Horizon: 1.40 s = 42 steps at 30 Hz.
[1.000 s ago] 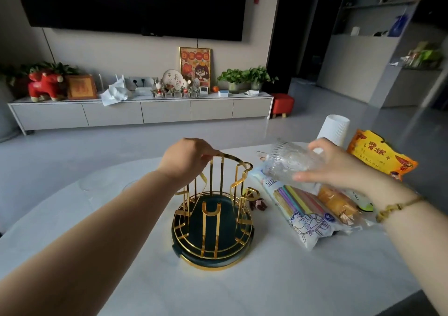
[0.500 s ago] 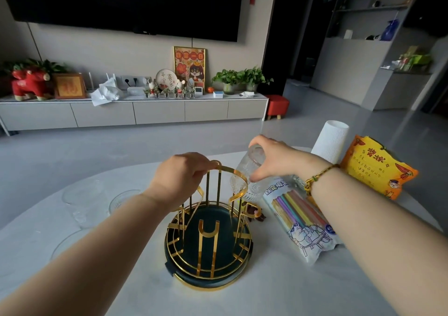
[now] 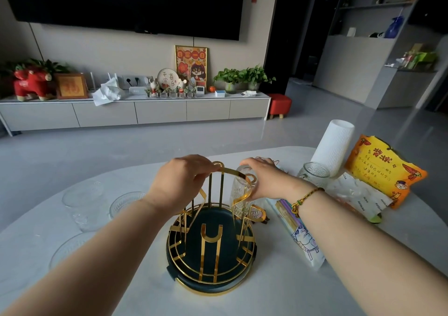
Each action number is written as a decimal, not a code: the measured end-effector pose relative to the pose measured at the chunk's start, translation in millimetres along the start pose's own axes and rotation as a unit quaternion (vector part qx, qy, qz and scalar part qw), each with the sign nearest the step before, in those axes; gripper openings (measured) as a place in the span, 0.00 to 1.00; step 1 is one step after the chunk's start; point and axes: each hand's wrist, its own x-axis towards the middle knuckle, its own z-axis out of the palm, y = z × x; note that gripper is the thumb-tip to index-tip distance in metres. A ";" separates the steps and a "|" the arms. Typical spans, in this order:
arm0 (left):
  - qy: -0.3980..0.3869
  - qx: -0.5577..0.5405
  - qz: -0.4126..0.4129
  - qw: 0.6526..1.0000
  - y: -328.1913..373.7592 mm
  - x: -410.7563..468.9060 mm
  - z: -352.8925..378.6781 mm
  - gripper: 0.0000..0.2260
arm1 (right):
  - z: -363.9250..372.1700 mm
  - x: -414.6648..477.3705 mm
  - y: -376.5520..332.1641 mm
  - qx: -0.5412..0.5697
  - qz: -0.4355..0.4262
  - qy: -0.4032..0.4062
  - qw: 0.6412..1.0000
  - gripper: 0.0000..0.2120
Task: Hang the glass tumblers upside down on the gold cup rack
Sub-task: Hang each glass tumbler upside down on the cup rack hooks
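The gold cup rack [image 3: 211,247] with a dark green round base stands on the white table [image 3: 278,291] in front of me. My left hand [image 3: 180,182] grips the rack's top gold handle. My right hand [image 3: 263,178] holds a clear patterned glass tumbler [image 3: 240,195] upside down over a prong on the rack's right side. Another tumbler [image 3: 314,175] stands upright to the right, beside a white vase. At the left a further tumbler [image 3: 83,204] stands on the table, faint against the surface.
A white ribbed vase [image 3: 333,145], an orange snack bag [image 3: 385,170] and plastic packets [image 3: 299,230] crowd the table's right side. Glass dishes [image 3: 123,203] lie at the left. Beyond the table are a grey floor, a low TV cabinet and a red stool [image 3: 280,104].
My right hand has carried the tumbler from over the packets leftward, turned it upside down and lowered it onto the rack's right prong. My left hand stays on the handle.
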 end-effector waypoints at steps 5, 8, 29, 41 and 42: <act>-0.002 -0.002 0.005 1.000 0.5 -0.6 -0.2 0.11 | 3.7 0.4 0.5 -0.018 -0.013 -0.017 1.000 0.40; -0.004 -0.002 0.002 1.000 0.5 -0.1 -0.1 0.12 | 5.2 -0.3 0.8 -0.032 -0.022 -0.018 0.999 0.41; -0.069 0.034 -0.073 0.994 11.8 -12.0 -24.4 0.13 | -17.9 -47.8 0.8 0.130 0.015 0.127 0.983 0.34; 0.170 -0.010 -0.208 0.963 3.6 -192.1 -114.9 0.08 | 63.6 -118.4 -112.3 0.247 -0.117 0.228 0.935 0.14; 0.188 0.000 -0.232 0.955 -3.1 -209.4 -117.3 0.08 | 79.9 -120.6 -121.6 0.261 -0.118 0.205 0.936 0.14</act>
